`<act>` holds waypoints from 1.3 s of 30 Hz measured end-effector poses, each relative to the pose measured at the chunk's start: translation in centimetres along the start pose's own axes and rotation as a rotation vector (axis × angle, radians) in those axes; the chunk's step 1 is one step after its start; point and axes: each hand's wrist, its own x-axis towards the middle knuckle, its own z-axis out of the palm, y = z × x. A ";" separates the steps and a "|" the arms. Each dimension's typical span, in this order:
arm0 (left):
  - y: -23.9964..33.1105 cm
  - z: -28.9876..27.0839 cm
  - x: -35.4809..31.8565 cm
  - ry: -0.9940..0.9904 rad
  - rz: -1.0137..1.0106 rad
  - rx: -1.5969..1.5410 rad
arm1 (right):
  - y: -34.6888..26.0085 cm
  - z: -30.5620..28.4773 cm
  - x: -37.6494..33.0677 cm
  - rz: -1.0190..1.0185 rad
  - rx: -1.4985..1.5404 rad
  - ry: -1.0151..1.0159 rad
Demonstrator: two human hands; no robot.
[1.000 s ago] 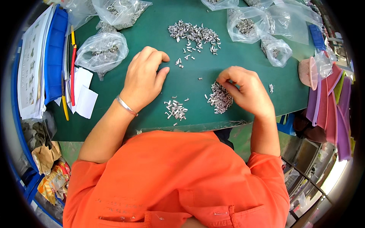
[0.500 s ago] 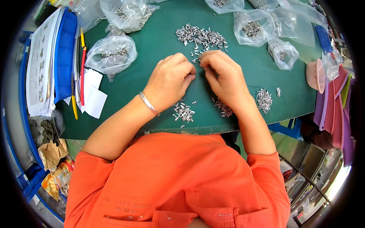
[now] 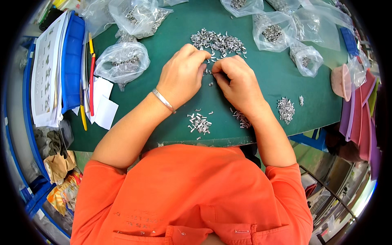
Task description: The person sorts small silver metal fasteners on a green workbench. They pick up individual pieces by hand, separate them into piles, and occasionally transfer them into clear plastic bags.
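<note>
Blue tray (image 3: 73, 65), stood at the left edge; white paper slips (image 3: 105, 110), laid beside it. Clear bag of metal parts (image 3: 122, 63), set at upper left. Left hand (image 3: 181, 75), placed at centre, fingers bent; whether anything is grasped cannot be told. Small pile (image 3: 199, 123), lower centre. Main heap of metal parts (image 3: 218, 41), spread on the green surface (image 3: 269, 73), upper centre. Right hand (image 3: 237, 83), held below the heap, fingers pinched together; any part gripped cannot be made out. Right-hand pile (image 3: 286, 110), gathered at centre right. Pink cup (image 3: 339, 83), right edge.
</note>
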 end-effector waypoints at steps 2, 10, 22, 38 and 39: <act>-0.5 -0.1 0.4 -0.032 -0.022 0.005 | -0.1 -0.3 0.1 0.054 0.023 0.023; -0.4 -1.1 -0.2 -0.103 -0.035 -0.078 | -1.3 -3.1 -0.4 0.287 0.155 0.038; 0.0 -0.9 -0.2 -0.122 -0.057 -0.012 | -2.0 -7.3 -2.4 0.165 -0.023 -0.317; -0.6 -2.8 -1.1 -0.126 -0.182 -0.074 | -0.1 -0.5 1.5 -0.043 0.029 -0.098; -0.6 -2.7 -1.1 -0.133 -0.187 -0.080 | -0.1 -0.1 1.5 -0.089 0.010 -0.075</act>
